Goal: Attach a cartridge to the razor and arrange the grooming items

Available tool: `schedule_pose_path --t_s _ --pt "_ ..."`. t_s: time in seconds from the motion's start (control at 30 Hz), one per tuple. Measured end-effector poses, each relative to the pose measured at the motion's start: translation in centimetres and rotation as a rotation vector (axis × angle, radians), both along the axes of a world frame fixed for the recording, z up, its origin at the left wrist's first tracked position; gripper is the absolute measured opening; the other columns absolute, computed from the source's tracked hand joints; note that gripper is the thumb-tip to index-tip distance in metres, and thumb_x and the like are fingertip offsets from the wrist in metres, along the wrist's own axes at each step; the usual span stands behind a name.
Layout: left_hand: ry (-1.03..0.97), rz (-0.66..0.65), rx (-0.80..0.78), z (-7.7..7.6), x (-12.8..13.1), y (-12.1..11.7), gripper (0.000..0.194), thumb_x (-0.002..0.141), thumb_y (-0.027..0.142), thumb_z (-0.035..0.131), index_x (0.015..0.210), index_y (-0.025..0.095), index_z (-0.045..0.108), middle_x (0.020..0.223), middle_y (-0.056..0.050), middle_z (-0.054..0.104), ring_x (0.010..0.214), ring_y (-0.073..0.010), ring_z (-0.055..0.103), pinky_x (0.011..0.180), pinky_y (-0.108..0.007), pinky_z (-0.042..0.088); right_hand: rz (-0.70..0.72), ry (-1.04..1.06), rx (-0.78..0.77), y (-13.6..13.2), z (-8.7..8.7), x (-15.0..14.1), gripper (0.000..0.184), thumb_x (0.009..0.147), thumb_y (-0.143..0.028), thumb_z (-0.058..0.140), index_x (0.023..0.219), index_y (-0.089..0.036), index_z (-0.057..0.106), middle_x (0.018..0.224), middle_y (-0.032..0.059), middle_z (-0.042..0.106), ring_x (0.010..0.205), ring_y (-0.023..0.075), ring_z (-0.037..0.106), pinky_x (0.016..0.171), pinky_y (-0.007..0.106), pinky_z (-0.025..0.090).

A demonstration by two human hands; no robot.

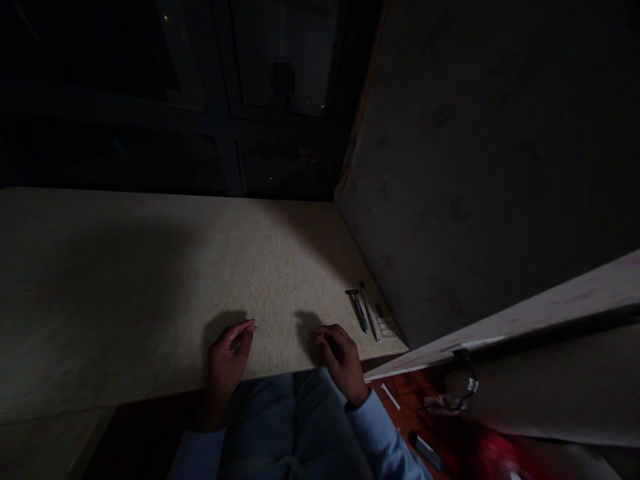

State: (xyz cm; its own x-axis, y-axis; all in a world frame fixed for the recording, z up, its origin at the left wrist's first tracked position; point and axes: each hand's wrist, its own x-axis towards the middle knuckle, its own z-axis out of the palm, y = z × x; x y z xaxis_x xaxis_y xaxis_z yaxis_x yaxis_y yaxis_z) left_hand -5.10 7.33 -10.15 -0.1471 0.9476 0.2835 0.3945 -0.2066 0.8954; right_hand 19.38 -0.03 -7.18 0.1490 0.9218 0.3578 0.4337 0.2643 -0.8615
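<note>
Rightward, razor [359,313], toothbrush [371,315] near wall [440,187]; left hand [229,355], right hand [342,357] curled, can't tell if grip open or closed

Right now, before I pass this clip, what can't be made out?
Head view:
Palms of left hand, right hand: hidden by the hands themselves.
Beyond the window: too dark.
Small item right of the toothbrush: too small, dim.
Red thing: blurred, cut off by the bottom edge.

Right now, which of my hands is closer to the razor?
Your right hand. It is just to the left of the razor and a bit nearer to you. Your left hand is farther off to the left, beyond your right hand.
</note>
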Motion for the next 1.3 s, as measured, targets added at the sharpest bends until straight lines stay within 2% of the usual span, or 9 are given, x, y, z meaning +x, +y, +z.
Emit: schedule_pose_path --t_s 0.07,0.17,0.23,0.33,0.4,0.53,0.7,1.0,1.3 --pt "0.003 0.000 0.004 -0.3 -0.1 0.1 0.030 0.085 0.044 0.062 0.094 0.020 0.077 0.091 -0.008 0.081 0.084 -0.0234 0.078 0.074 -0.033 0.064 -0.075 -0.043 -0.009 -0.7 0.7 2.3 0.022 0.098 -0.032 0.055 0.107 -0.019 0.070 0.100 0.0092 0.071 0.093 0.0205 0.068 0.081 0.030 0.053" --pt "0.021 0.001 0.004 -0.5 -0.2 0.2 0.030 0.085 0.044 0.062 0.096 0.021 0.077 0.092 -0.008 0.081 0.085 -0.0236 0.078 0.077 -0.034 0.064 -0.202 -0.139 -0.063 -1.2 1.7 6.6 0.028 0.096 -0.037 0.055 0.109 -0.018 0.070 0.104 0.0109 0.070 0.080 0.0197 0.067 0.069 0.029 0.053" --pt "0.031 0.000 0.004 -0.5 -0.2 0.2 0.030 0.085 0.045 0.063 0.095 0.021 0.077 0.093 -0.008 0.081 0.087 -0.0243 0.077 0.079 -0.035 0.064 -0.273 -0.247 -0.120 -1.2 2.2 9.4 0.029 0.094 -0.038 0.055 0.108 -0.017 0.070 0.094 0.0098 0.071 0.070 0.0192 0.064 0.063 0.029 0.051" --pt "0.028 0.000 -0.004 -0.3 -0.2 0.1 0.032 0.084 0.047 0.062 0.095 0.021 0.077 0.092 -0.008 0.081 0.087 -0.0250 0.077 0.079 -0.035 0.064 -0.372 -0.416 -0.195 -0.4 3.0 12.6 0.029 0.092 -0.030 0.051 0.111 -0.016 0.070 0.099 0.0113 0.073 0.068 0.0191 0.064 0.065 0.030 0.050" --pt "0.022 0.000 -0.010 -0.1 -0.2 0.0 0.033 0.084 0.048 0.062 0.095 0.020 0.077 0.091 -0.008 0.081 0.085 -0.0250 0.077 0.076 -0.035 0.064 -0.345 -0.521 -0.298 0.3 3.7 13.8 0.029 0.092 -0.021 0.048 0.110 -0.017 0.070 0.098 0.0110 0.074 0.071 0.0190 0.068 0.065 0.027 0.048" --pt "0.023 0.003 -0.006 -0.3 -0.2 0.0 0.034 0.083 0.049 0.062 0.095 0.020 0.077 0.092 -0.009 0.081 0.084 -0.0248 0.078 0.076 -0.034 0.064 -0.234 -0.768 -0.516 1.9 5.1 14.3 0.029 0.096 -0.013 0.046 0.108 -0.018 0.071 0.099 0.0098 0.077 0.083 0.0181 0.073 0.067 0.023 0.045" --pt "0.058 0.011 -0.021 -0.5 -0.3 0.2 0.033 0.084 0.049 0.062 0.095 0.021 0.077 0.092 -0.008 0.082 0.084 -0.0241 0.078 0.074 -0.032 0.064 -0.235 -0.939 -0.702 4.3 5.2 14.3 0.027 0.098 -0.011 0.047 0.107 -0.011 0.073 0.099 0.0157 0.078 0.091 0.0200 0.074 0.068 0.023 0.045" --pt "0.049 -0.007 -0.004 0.4 0.0 0.0 0.029 0.085 0.045 0.062 0.094 0.022 0.077 0.090 -0.006 0.082 0.083 -0.0237 0.078 0.072 -0.032 0.064 -0.211 -1.023 -0.716 6.3 4.2 14.7 0.027 0.091 -0.006 0.053 0.105 -0.006 0.075 0.104 0.0215 0.076 0.096 0.0253 0.073 0.077 0.028 0.049" --pt "0.047 0.001 -0.006 0.3 0.1 -0.1 0.031 0.084 0.046 0.061 0.095 0.021 0.077 0.090 -0.007 0.081 0.084 -0.0246 0.078 0.075 -0.034 0.063 -0.153 -1.006 -0.698 6.1 5.3 14.2 0.030 0.093 -0.005 0.049 0.108 -0.009 0.074 0.099 0.0145 0.079 0.091 0.0191 0.075 0.071 0.022 0.047"
